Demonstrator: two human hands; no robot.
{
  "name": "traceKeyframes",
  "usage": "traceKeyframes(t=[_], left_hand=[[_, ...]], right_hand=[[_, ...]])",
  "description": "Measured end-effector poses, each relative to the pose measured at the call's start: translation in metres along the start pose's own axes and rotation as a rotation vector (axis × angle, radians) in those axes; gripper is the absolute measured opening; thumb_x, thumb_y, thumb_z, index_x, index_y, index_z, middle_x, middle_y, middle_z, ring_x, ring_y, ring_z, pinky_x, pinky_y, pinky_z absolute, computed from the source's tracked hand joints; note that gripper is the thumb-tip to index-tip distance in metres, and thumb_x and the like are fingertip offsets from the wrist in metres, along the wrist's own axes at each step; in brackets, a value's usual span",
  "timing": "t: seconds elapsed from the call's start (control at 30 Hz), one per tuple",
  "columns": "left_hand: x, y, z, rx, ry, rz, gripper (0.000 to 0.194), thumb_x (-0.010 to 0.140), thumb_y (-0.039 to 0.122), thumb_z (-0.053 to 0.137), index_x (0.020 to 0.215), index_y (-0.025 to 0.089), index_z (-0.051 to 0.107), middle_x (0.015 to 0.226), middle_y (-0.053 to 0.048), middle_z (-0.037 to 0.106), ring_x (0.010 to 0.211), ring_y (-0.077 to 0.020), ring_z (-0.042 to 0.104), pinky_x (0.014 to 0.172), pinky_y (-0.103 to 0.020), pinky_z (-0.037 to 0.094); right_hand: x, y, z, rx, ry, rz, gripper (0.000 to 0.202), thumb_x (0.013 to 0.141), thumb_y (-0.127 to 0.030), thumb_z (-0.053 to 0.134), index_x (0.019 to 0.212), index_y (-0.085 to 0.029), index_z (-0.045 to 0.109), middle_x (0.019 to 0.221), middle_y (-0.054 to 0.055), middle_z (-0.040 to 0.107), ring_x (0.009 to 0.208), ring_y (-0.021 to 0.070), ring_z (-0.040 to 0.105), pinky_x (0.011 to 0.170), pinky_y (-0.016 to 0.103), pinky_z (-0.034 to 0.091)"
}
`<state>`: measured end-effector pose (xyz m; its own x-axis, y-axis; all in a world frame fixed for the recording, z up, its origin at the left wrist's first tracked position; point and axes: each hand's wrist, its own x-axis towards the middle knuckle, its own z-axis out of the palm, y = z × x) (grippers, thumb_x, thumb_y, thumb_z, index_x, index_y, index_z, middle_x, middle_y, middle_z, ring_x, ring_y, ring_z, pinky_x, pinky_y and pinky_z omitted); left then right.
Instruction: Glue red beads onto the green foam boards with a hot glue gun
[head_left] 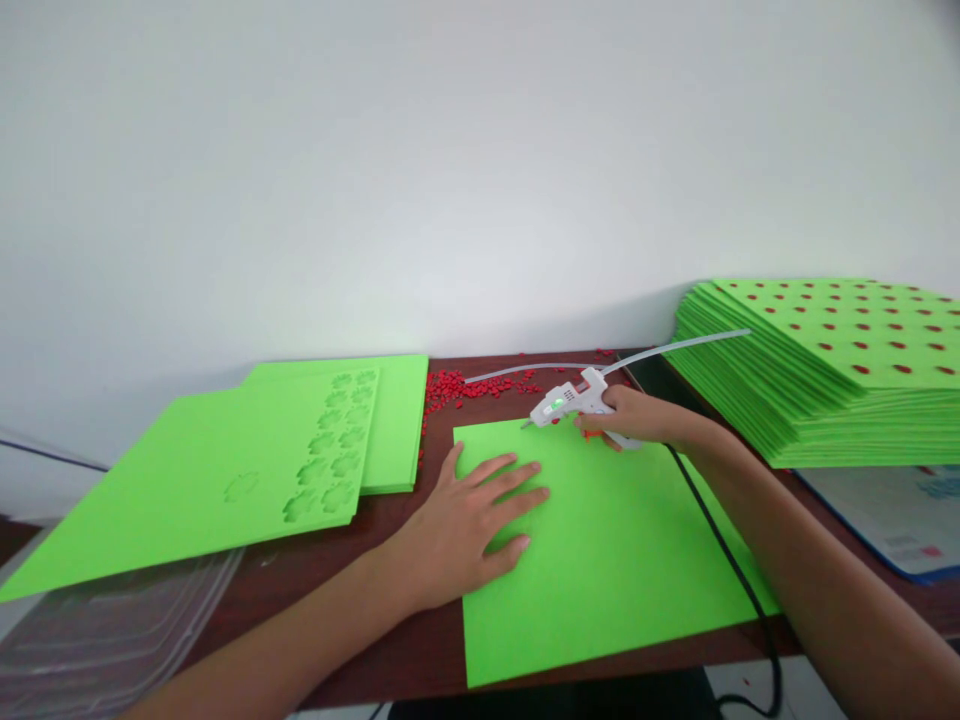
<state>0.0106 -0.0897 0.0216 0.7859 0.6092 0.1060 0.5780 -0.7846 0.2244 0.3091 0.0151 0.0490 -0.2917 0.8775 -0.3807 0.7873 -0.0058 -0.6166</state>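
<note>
My left hand [480, 515] lies flat with fingers spread on the left side of a bright green foam sheet [600, 570]. In my right hand [630, 415] is a white hot glue gun [574, 398], gripped by its handle, with a finger by the orange trigger. Its nozzle points left, at or just above the sheet's far left corner; I cannot tell if it touches. A long translucent glue stick [675, 345] sticks out of its back. The gun's black cord [720, 540] runs down over the sheet to the table's front edge.
Small red pieces [480, 385] lie scattered by the wall, with another glue stick [517, 371] among them. A tall stack of green sheets with red dots [810, 370] stands right. At left, a green sheet with flower-shaped cut-outs [225, 450] rests above a clear plastic lid [127, 620].
</note>
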Motion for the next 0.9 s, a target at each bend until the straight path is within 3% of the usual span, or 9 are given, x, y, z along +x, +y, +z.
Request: traceKeyframes(t=[0.23,0.47,0.9], left_hand=[[-0.0003,0.0007,-0.0017,0.003,0.001,-0.005,0.052,0.102,0.041,0.047,0.153,0.038,0.04,0.161,-0.001,0.04,0.148,-0.0279,0.036,0.122,-0.069,0.004],[-0.0002,0.0007,-0.0018,0.005,-0.009,-0.006,0.05,0.102,0.042,0.046,0.152,0.038,0.041,0.162,-0.001,0.039,0.149,-0.0277,0.035,0.122,-0.069,0.002],[-0.0006,0.0009,-0.0012,0.012,0.013,-0.004,0.05,0.102,0.041,0.047,0.152,0.039,0.042,0.16,-0.001,0.041,0.148,-0.0279,0.037,0.123,-0.068,0.005]], right_hand=[[-0.0017,0.0036,-0.0055,0.004,-0.048,-0.01,0.045,0.078,-0.058,0.07,0.083,-0.013,0.072,0.06,0.006,0.068,0.05,0.0151,0.059,0.047,0.023,0.043],[0.002,0.0092,-0.003,0.033,-0.077,-0.053,0.045,0.082,-0.057,0.065,0.085,-0.013,0.07,0.06,0.004,0.066,0.048,0.0131,0.057,0.047,0.023,0.043],[0.0018,0.0093,-0.0027,0.018,-0.064,-0.088,0.041,0.081,-0.055,0.063,0.074,-0.014,0.068,0.056,0.003,0.063,0.05,0.0145,0.057,0.049,0.024,0.045]])
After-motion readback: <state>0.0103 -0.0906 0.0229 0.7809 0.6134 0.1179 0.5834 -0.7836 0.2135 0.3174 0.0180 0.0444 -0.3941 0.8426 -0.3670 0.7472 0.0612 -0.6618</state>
